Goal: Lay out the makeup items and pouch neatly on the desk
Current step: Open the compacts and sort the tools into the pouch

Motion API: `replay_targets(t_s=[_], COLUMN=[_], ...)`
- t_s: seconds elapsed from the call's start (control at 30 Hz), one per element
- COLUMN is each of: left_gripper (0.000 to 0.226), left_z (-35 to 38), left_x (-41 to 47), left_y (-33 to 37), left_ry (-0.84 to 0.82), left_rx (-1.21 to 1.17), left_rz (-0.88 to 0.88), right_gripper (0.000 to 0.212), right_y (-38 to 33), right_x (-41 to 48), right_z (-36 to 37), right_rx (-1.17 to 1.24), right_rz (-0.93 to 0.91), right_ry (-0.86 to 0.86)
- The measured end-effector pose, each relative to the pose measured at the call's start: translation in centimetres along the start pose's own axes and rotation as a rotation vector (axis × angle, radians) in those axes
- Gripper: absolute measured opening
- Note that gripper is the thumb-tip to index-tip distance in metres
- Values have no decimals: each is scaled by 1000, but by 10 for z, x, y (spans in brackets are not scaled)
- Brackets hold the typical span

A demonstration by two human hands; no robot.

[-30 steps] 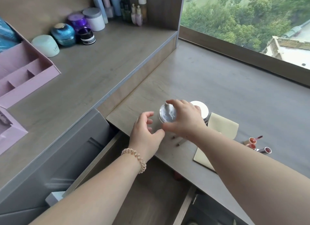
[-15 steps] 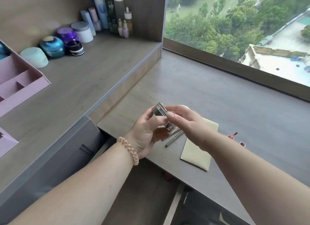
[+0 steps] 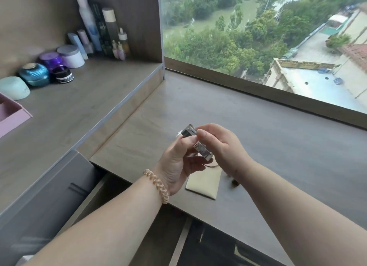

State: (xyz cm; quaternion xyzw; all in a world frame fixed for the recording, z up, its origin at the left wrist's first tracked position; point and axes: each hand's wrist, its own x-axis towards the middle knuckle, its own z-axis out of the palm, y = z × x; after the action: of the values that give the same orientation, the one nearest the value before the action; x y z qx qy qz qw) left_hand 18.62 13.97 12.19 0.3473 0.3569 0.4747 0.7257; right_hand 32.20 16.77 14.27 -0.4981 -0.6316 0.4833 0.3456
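Both hands, left hand (image 3: 178,162) and right hand (image 3: 220,146), grip silver makeup compact (image 3: 198,144) in air. Beige pouch (image 3: 204,183) lies flat just below hands (done). Compact not yet down.

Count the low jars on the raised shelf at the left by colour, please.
Mint green jar: 1
Blue jar: 1
Purple jar: 1
Black jar: 1
White jar: 1
Total: 5

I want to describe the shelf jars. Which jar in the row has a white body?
The white jar with the grey lid, at the row's right end next to the bottles. The others are mint, blue, purple and black.
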Motion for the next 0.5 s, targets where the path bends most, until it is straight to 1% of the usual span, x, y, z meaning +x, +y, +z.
replay_targets(t_s=[0.07,0.13,0.2,0.27,0.4,0.5], left_gripper=[56,60,65,67,61,66], left_z=[13,25,38,52,80,99], left_x=[5,10,16,23,37,47], left_y=[-3,-8,-13,-18,-26,-39], left_ry=[-4,17,33,39,16,-20], left_rx=[-18,0,38,68,67,42], left_rz=[10,17,16,11,7,-26], right_gripper=[44,44,45,52,59,53], right_y=[3,7,10,15,26,31], right_x=[-2,-4,-7,-10,-16,-21], right_z=[-14,-27,-45,-65,-99,-121], right_rx=[9,33,41,45,32,34], right_rz=[10,29,31,21,20,8], right_ry=[15,9,-26,-57,-116,-107])
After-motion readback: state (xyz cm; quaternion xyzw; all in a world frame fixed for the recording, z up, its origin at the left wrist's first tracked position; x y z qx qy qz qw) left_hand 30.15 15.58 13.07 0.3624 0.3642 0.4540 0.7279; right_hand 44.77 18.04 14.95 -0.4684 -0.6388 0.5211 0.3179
